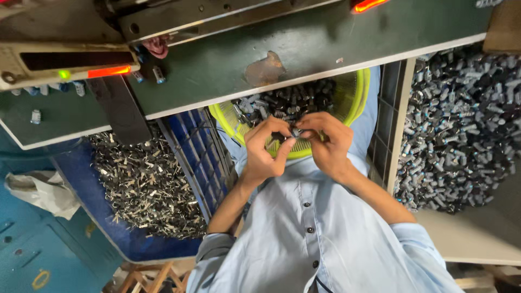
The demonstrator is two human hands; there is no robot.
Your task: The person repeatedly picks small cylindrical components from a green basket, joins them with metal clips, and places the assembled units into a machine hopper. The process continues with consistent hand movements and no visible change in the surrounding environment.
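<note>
A tiny dark metal part (pixel 296 132) sat between the person's two hands, pinched at the fingertips. It was too small to tell its exact shape. The left hand (pixel 264 147) curled around from one side, with its thumb and fingers pressed together on the part. The right hand (pixel 327 142) came from the other side, and its fingers were squeezed on the same part too. Both hands touched each other at the tips.

The hands were held just over a yellow-green basket (pixel 359 95) that rested in the person's lap. The basket was full of small dark parts with blue ends (pixel 287 100). Its far side went under the near edge of a green worktable (pixel 304 49).

The person wore a light blue shirt (pixel 320 233) with dark buttons, and the sleeves were rolled up.

To the left, under the table's near edge, a blue crate (pixel 198 157) stood beside a blue tub holding a big pile of shiny metal bits (pixel 146 187). To the right, a grey crate wall (pixel 391 125) stood next to a huge heap of dark parts (pixel 461 125).

On the worktable, near its far left corner, a machine (pixel 65 62) showed a green light and an orange light. A few loose little parts (pixel 158 75) lay next to it. A worn brown patch (pixel 264 69) marked the middle of the table.
</note>
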